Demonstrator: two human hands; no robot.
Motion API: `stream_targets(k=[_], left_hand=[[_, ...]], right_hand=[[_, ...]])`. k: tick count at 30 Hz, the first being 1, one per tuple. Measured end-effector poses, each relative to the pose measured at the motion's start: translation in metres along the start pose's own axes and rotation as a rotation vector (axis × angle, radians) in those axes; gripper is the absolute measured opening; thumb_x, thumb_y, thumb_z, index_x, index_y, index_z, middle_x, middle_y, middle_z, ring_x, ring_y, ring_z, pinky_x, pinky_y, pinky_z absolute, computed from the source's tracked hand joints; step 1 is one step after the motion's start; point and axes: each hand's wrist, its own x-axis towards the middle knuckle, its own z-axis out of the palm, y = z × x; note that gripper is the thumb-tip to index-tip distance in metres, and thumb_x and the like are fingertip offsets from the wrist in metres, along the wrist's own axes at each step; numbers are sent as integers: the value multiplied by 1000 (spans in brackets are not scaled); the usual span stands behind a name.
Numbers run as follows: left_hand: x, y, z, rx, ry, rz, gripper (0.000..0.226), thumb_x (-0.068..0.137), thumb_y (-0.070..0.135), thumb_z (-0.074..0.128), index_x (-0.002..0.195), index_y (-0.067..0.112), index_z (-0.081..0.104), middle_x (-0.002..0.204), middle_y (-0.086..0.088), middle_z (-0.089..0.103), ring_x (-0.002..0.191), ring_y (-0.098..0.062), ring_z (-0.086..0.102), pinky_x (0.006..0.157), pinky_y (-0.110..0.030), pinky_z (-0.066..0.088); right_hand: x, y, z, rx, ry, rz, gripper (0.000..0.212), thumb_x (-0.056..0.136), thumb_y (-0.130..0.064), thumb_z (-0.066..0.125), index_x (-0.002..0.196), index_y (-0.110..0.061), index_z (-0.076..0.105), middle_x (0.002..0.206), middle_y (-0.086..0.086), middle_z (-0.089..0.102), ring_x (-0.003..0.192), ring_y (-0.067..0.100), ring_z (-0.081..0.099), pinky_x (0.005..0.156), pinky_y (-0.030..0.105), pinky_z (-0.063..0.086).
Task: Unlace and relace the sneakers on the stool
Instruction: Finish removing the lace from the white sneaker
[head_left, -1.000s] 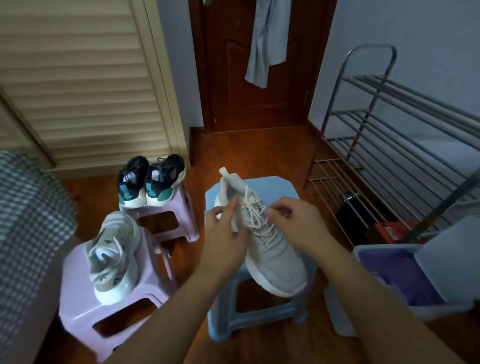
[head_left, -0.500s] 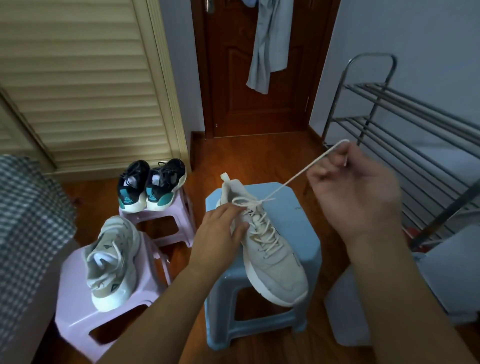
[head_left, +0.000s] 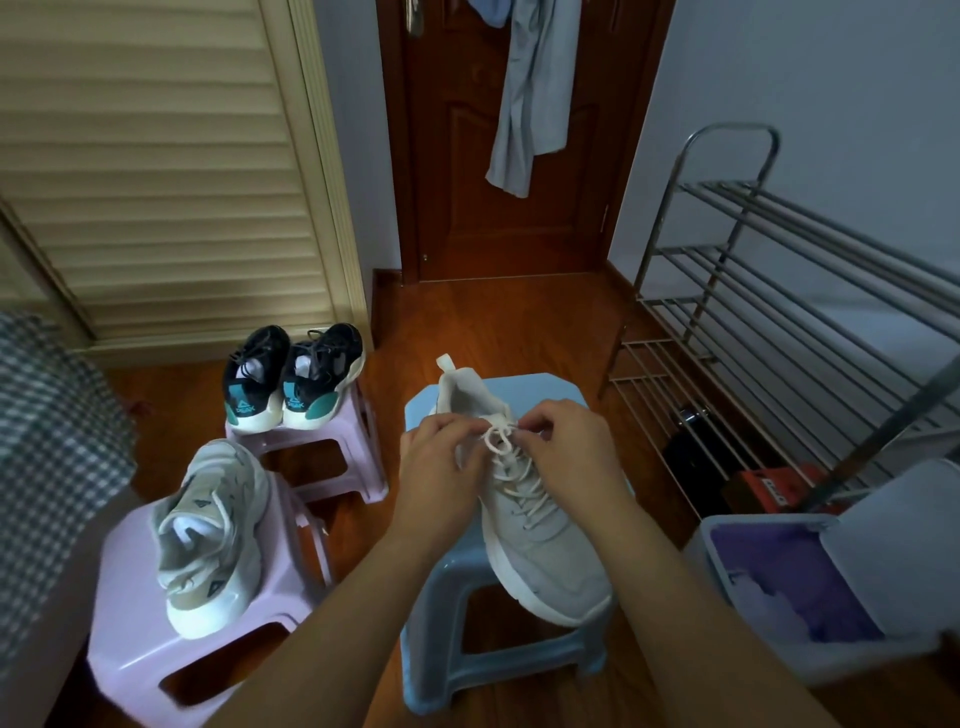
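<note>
My left hand (head_left: 439, 462) and right hand (head_left: 566, 447) curl over the beige sneaker (head_left: 524, 499) on the blue stool (head_left: 550, 387), each pinching its lace (head_left: 500, 435) near the collar.

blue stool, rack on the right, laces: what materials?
Blue stool: looks like moulded plastic, smooth with a dull sheen. Rack: metal tubing, probably steel; bright silvery reflections. Laces: woven fabric cord, matte cream; weave too small to confirm.

Dim, cool indoor light with soft shadows; a warm glow lies on the wooden floor (head_left: 519, 322). Wide-angle bending curves the metal rack (head_left: 779, 291) and edges; corners look slightly soft.
</note>
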Motion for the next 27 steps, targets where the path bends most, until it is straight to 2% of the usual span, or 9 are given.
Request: stream_targets(k=[2, 6, 11, 14, 17, 20, 22, 25, 27], left_hand=[[4, -3, 1, -51, 6, -7, 10, 95, 44, 62, 97, 52, 67, 115, 10, 64, 118, -22, 50, 98, -10, 25], [9, -4, 1, -201, 23, -67, 16, 80, 65, 51, 84, 61, 66, 108, 17, 64, 117, -20, 54, 105, -47, 42], [9, -2, -1, -208, 16, -34, 24, 80, 65, 50, 90, 54, 68, 109, 14, 68, 117, -15, 53, 105, -50, 40], [9, 0, -2, -231, 20, -18, 17, 81, 63, 51, 87, 57, 67, 109, 14, 68, 117, -14, 53, 106, -51, 39], [8, 0, -2, -238, 22, -31, 16, 79, 65, 53, 84, 60, 68, 111, 13, 67, 119, -20, 52, 106, -51, 39], [8, -1, -3, -236, 23, -37, 16, 78, 65, 55, 88, 64, 68, 111, 16, 64, 119, -24, 53, 105, -50, 42], [7, -1, -4, -195, 42, -21, 17, 80, 64, 55, 87, 61, 70, 110, 20, 63, 117, -23, 54, 104, -50, 43], [6, -4, -6, -141, 41, -23, 33, 81, 67, 53, 95, 49, 76, 108, 21, 64, 115, -22, 55, 102, -49, 44], [5, -5, -7, -151, 37, -44, 31, 82, 66, 57, 96, 46, 77, 107, 21, 65, 114, -21, 55, 101, -49, 45]], right_hand=[[-1, 2, 1, -28, -39, 8, 10, 88, -29, 75, 95, -21, 74, 91, -8, 67, 84, 10, 60, 76, 30, 50], [-1, 0, -5, -83, -26, -73, 6, 90, -29, 72, 92, -23, 71, 92, -8, 65, 91, 10, 57, 79, 31, 49], [-3, -7, -19, 222, -189, 21, 7, 90, -27, 73, 89, -21, 69, 82, -4, 71, 78, 7, 65, 69, 20, 51], [-7, -9, -22, 511, -297, 215, 20, 100, -32, 61, 97, -16, 73, 84, 0, 77, 84, 14, 73, 79, 27, 57], [-2, -4, -18, 551, -267, 337, 23, 100, -26, 60, 93, -14, 78, 81, 4, 77, 81, 19, 72, 83, 36, 60], [-1, -6, -20, 523, -339, 351, 10, 92, -19, 71, 88, -13, 78, 78, 2, 76, 75, 12, 70, 68, 25, 55], [-2, -9, -21, 493, -397, 347, 6, 90, -18, 74, 90, -14, 78, 84, 2, 77, 79, 13, 71, 70, 24, 55], [7, -6, -36, 511, -195, 419, 6, 92, -18, 71, 92, -13, 75, 87, 3, 72, 79, 14, 65, 66, 25, 50], [17, 10, -61, 1043, 91, 600, 8, 97, -16, 63, 95, -10, 68, 85, 4, 63, 74, 15, 60, 63, 28, 49]])
